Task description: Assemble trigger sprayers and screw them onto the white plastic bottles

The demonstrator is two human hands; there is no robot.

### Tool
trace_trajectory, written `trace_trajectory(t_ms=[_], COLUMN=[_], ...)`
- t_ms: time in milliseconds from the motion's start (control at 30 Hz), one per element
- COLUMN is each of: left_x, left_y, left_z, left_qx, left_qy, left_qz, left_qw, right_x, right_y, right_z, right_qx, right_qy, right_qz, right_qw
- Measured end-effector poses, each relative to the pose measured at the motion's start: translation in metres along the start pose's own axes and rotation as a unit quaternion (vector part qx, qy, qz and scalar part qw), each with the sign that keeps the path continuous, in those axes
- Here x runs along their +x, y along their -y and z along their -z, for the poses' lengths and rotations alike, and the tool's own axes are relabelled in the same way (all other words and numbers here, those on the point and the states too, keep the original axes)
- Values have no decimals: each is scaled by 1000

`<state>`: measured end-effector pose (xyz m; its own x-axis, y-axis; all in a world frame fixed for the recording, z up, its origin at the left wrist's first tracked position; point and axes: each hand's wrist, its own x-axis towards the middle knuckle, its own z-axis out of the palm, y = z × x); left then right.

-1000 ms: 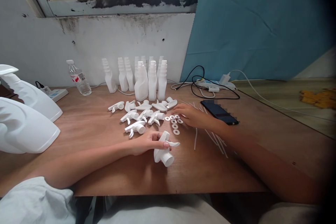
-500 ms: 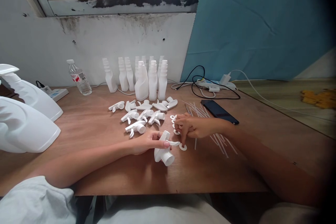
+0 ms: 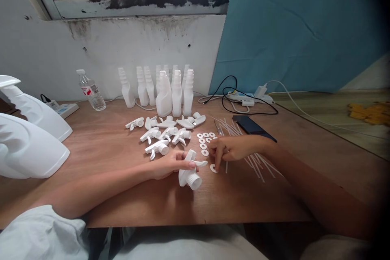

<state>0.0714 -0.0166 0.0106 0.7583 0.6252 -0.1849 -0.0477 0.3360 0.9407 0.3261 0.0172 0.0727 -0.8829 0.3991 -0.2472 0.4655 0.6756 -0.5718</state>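
Note:
My left hand (image 3: 173,163) is closed around a white trigger spray head (image 3: 190,174), held just above the table with its ribbed collar towards me. My right hand (image 3: 228,149) reaches in from the right, its index finger stretched down to the edge of a flat white ring washer (image 3: 213,167) lying on the wood. The other fingers are bent, and I see nothing held in them. Behind that hand lie several more ring washers (image 3: 204,152), some partly covered by it. Several loose spray heads (image 3: 157,148) lie beyond my left hand.
Several white bottles (image 3: 164,97) stand at the back, with a water bottle (image 3: 92,90) left of them. Large white containers (image 3: 29,146) fill the left side. Thin white tubes (image 3: 257,166), a phone (image 3: 253,128) and black cable (image 3: 268,113) lie to the right.
My right hand has shifted slightly right, uncovering more ring washers behind it. Its fingertip has moved from the middle of the near washer to its right edge. My left hand keeps the spray head.

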Motion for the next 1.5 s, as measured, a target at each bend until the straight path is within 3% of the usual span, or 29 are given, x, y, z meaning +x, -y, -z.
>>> trace_trajectory(t_ms=[200, 333, 467, 600, 700, 767, 833, 933, 1000, 1100, 1233, 1367, 1433, 1500], left_x=[2, 3, 5, 8, 9, 9, 8, 7, 7, 6, 7, 8, 9, 9], left_y=[2, 3, 0, -2, -2, -3, -3, -4, -4, -4, -4, -3, -3, -3], left_z=[4, 7, 10, 12, 12, 13, 13, 12, 11, 9, 8, 9, 9, 9], left_qx=[-47, -75, -94, -139, -157, -163, -169, -174, -168, -159, -155, -154, -153, -153], left_qy=[2, 9, 55, 77, 66, 60, 53, 41, 37, 38, 31, 28, 27, 27], left_qz=[-2, -13, -5, 7, 5, 4, 5, -5, -19, -30, -27, -30, -26, -26], left_qw=[999, 997, 994, 987, 985, 985, 984, 984, 985, 986, 987, 987, 988, 987], right_x=[-7, -9, -12, -14, -14, -14, -12, -4, 3, 13, 20, 23, 22, 21], right_y=[-23, -41, -70, -97, -100, -92, -75, -37, -7, 30, 50, 50, 48, 45], right_z=[10, 14, 12, 14, 19, 21, 21, 13, 3, -13, -29, -37, -40, -39], right_qx=[-99, -112, -220, -294, -306, -294, -245, -43, 141, 248, 194, 85, 79, 95], right_qy=[-114, -181, -255, -214, -214, -267, -363, -508, -519, -474, -465, -478, -490, -529], right_qz=[-90, -117, -127, -111, -86, -68, -43, 34, 103, 150, 160, 111, 95, 96], right_qw=[984, 970, 933, 925, 924, 915, 898, 860, 837, 832, 849, 867, 863, 838])
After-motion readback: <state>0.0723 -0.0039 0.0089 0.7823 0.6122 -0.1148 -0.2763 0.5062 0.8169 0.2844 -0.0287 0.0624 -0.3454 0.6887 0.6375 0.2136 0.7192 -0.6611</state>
